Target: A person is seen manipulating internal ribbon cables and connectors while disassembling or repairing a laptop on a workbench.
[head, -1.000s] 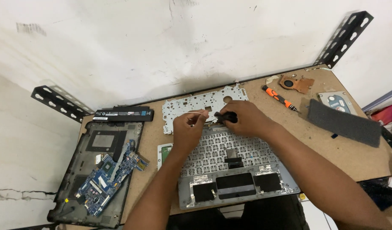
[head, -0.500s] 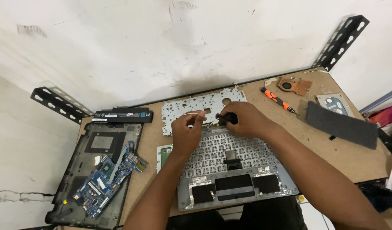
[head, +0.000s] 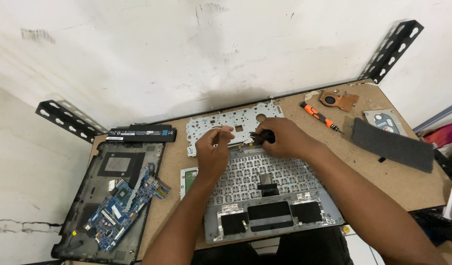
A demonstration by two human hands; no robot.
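Right hand [head: 285,138] closed round a small black-handled tool [head: 263,136], tip aimed left toward the other hand; tool end too small to tell what kind. Left hand [head: 213,149] just beside it, thumb and forefinger pinched together over the top edge of the grey laptop palmrest w/ upturned keyboard back [head: 265,196]; can't tell if anything sits in the pinch. Both hands meet at the seam between that palmrest and the silver perforated metal keyboard backing plate [head: 226,125], which lies flat just beyond the fingers, touching or overlapping the palmrest's far edge. Nearer the person than the grip: three black rectangular patches along the palmrest's front. Left of the grip, well apart: black plastic laptop base shell [head: 88,206] w/ blue circuit board [head: 120,208] lying tilted in it; long black battery bar [head: 141,133] past its far edge. Right of the grip: orange-and-black screwdriver [head: 318,116], then copper-coloured heatsink piece [head: 338,100], dark grey foam pad [head: 392,145], silver hard drive [head: 383,120] partly under the pad. All on brown fibreboard tabletop [head: 407,181] against white wall.
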